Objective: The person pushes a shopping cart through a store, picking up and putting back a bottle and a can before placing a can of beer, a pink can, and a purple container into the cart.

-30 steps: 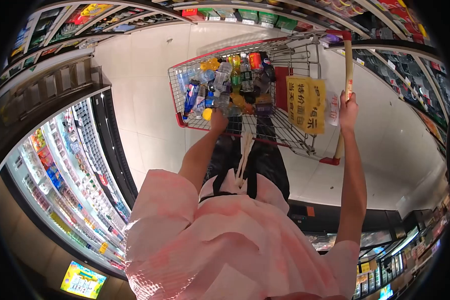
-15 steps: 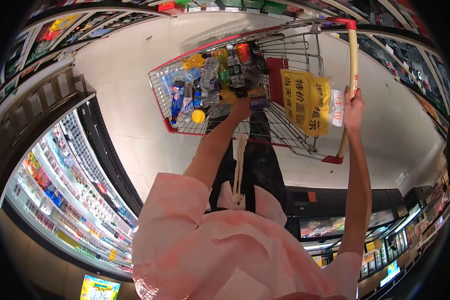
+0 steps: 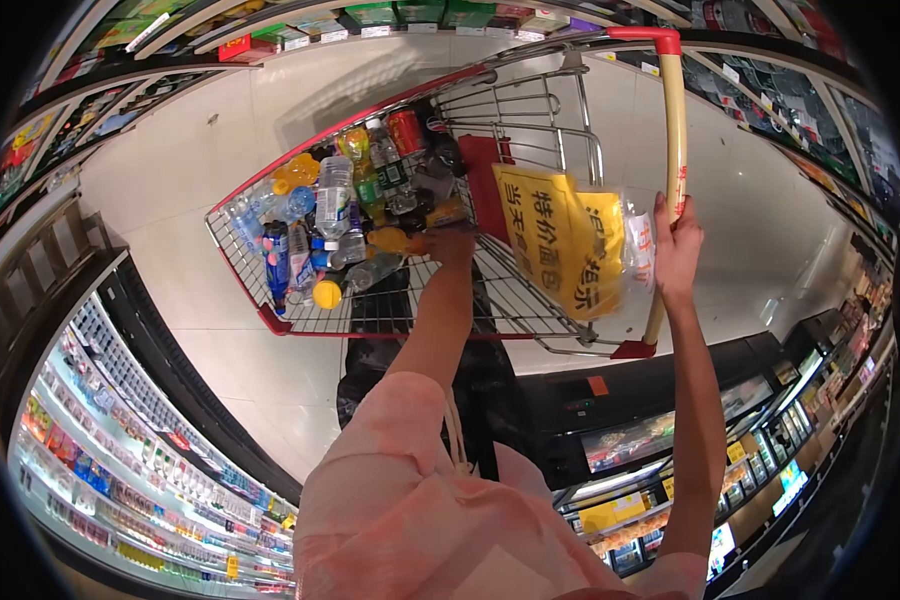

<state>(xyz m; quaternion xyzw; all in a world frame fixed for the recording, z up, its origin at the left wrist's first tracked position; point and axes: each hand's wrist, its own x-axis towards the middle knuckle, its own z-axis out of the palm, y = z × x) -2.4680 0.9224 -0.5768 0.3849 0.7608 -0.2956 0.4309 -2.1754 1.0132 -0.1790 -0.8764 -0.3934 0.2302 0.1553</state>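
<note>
A metal shopping cart with red trim [image 3: 262,318] holds several bottles and cans. My left hand [image 3: 448,245] is inside it, beside an orange bottle [image 3: 390,240] and just below a small orange-and-purple package [image 3: 448,212]; its fingers are too unclear to show a grip. Wrapped round the pale cart handle [image 3: 676,130] is my right hand [image 3: 679,248]. A yellow printed bag [image 3: 555,240] hangs by the handle end of the cart. Also in the basket are a clear bottle [image 3: 332,195], a red can [image 3: 405,132] and a bottle with a yellow cap [image 3: 327,294].
A lit refrigerated shelf of drinks [image 3: 140,450] runs along the lower left. More shelves of goods [image 3: 440,14] stand beyond the cart, and a black chiller case [image 3: 610,400] is at the lower right. Pale floor tiles [image 3: 200,150] surround the cart.
In view, the cart and its contents have shifted left and slightly down. Both hands have shifted left too, with my right hand staying on the handle and my left in the basket.
</note>
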